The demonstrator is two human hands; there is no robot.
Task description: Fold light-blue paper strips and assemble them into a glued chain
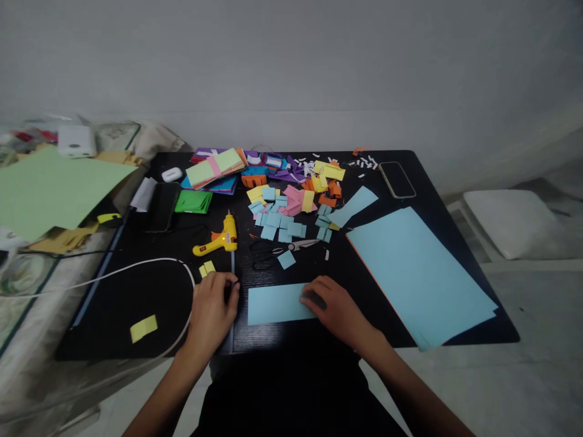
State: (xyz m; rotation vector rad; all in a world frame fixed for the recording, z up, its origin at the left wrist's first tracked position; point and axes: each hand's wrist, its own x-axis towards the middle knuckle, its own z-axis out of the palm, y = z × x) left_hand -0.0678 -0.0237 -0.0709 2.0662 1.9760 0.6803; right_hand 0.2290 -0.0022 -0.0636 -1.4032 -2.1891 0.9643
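A light blue paper strip (276,304) lies lengthwise on the black table in front of me. My right hand (334,306) is closed over its right end, fingers and thumb on the paper. Just left of the strip, my left hand (214,303) rests with curled fingers, thumb and index tips close together; whether anything small is between them I cannot make out. A small yellow paper piece (207,268) lies right behind that hand. Beyond the strip are black-handled scissors (303,244) and a small blue square (286,260). A yellow glue gun (222,237) lies behind my left hand.
Large blue sheets (419,267) cover the table's right side. Folded paper pieces (277,218) are heaped at the back, beside stacked coloured strips (216,169). A phone (397,179) lies back right, another dark phone (163,206) left. A white cable (189,273) loops past my left wrist.
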